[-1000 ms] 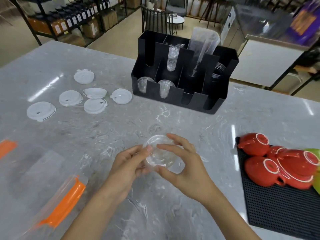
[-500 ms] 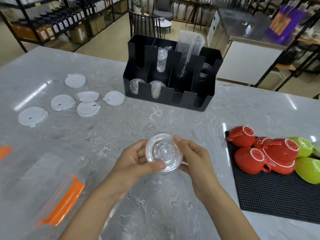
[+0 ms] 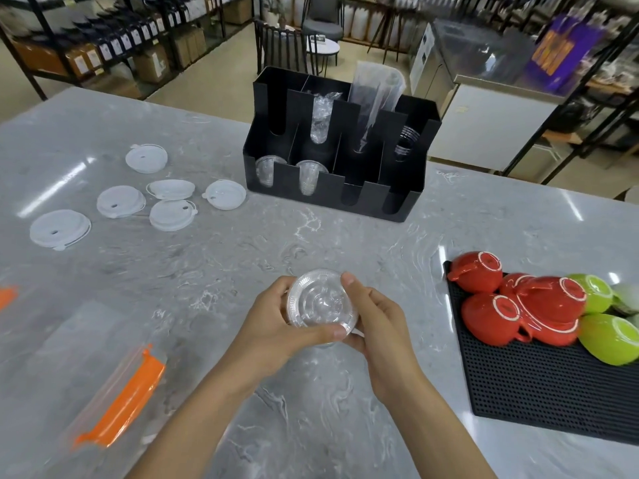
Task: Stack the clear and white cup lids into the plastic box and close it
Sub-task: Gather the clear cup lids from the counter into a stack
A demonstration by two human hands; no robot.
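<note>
both hands, left hand (image 3: 273, 323) and right hand (image 3: 377, 323), pinch what looks like nested clear lids (image 3: 321, 302) by the rim with their fingers, so a loose squeeze could spill them onto the surface (image 3: 311, 236).

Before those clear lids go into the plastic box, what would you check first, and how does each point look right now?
1. Clear lids held by both the left hand and the right hand: ok.
2. Lids nested evenly: cannot tell.
3. Plastic box open: cannot tell, it is too clear to read.
4. Marble counter bare between hands and box: ok.
5. White lids packed: not ok, six lie loose.
</note>
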